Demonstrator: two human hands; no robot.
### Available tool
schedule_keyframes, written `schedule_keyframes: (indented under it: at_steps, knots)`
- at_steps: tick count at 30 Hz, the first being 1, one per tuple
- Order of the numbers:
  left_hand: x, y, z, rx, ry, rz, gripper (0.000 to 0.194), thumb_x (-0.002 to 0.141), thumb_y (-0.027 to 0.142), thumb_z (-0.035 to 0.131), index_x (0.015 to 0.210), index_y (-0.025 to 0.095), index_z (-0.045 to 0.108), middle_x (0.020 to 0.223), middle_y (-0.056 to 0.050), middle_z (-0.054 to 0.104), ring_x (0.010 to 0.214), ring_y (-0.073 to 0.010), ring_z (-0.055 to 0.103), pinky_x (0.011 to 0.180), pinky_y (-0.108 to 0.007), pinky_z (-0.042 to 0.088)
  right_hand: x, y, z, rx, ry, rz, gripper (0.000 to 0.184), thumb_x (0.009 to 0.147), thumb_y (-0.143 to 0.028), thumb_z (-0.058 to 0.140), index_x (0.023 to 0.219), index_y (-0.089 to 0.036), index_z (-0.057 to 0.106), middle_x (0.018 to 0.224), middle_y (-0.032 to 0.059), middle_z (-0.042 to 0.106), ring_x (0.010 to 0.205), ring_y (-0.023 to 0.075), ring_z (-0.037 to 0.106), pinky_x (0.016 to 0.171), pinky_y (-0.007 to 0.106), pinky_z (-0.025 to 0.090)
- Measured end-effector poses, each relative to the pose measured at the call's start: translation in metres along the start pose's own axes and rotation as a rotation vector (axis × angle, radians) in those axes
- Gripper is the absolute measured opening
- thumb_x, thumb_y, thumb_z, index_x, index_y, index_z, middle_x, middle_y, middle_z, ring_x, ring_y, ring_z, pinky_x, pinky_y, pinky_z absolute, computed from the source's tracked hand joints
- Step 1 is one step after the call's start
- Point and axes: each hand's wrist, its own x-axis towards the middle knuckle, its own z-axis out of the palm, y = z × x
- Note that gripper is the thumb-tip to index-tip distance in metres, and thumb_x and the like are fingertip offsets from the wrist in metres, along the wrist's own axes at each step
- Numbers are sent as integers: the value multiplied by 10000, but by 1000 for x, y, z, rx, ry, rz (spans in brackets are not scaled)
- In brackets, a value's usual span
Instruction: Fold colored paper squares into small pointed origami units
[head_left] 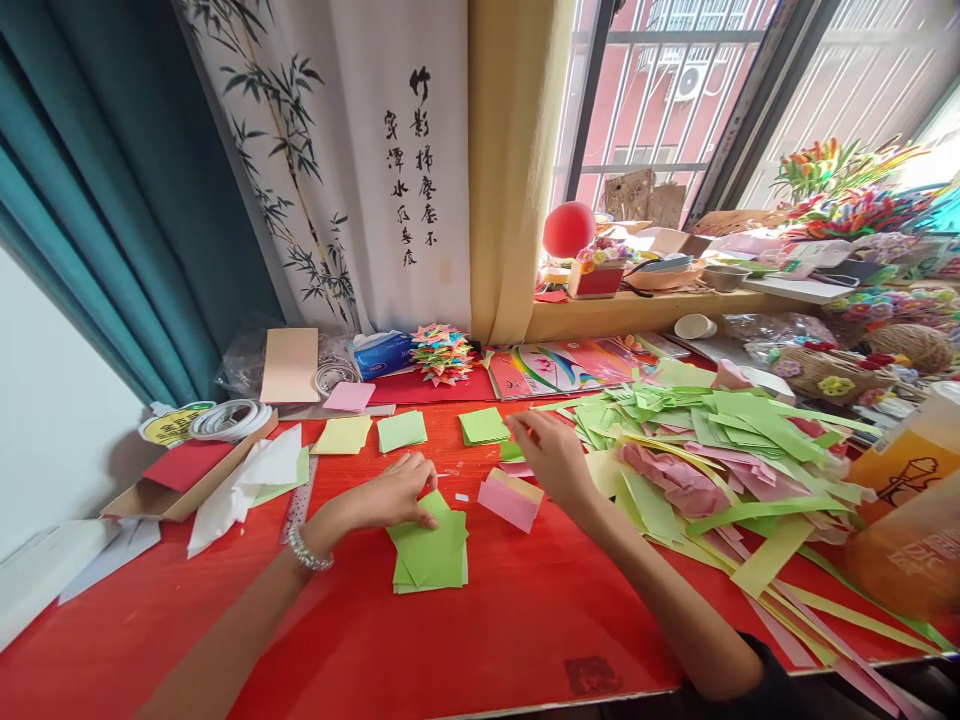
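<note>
The left hand [397,490] has its thumb on the green paper pile [431,562], fingers bent close; I can't tell if it pinches a sheet. At 2 o'clock from there, the right hand [551,455] bends near a green stack [484,427], its grip too hidden to tell. Red table [360,640] runs to the front edge at 6 o'clock; scraps [750,415] crowd 3 o'clock.
</note>
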Motion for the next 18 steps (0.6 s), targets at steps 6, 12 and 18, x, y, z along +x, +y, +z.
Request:
schedule_keyframes:
  at_steps: [6,12,18]
  knots:
    - [10,-2,0,-85,-100,66,277,663,388,601,796,198,450,815,-4,461,776,-178,419,650,-257,342,-32,-34,24,99,-241,-248,251,883,-230,375,824,-188,615,734,25,651,628,122,559,572,212,333]
    - [5,-4,-5,-189,-5,55,181,747,348,503,825,185,491,767,1,483,685,-148,444,593,-246,351,-28,-32,25,324,-305,46,275,878,-313,386,793,-176,608,578,-5,576,497,99,459,492,206,310]
    - [-6,8,-24,-623,309,34,265,753,436,532,764,172,530,701,10,519,664,-136,484,586,-236,367,-23,-28,25,646,-393,259,372,836,-485,407,953,-175,578,696,10,580,539,109,510,468,206,375]
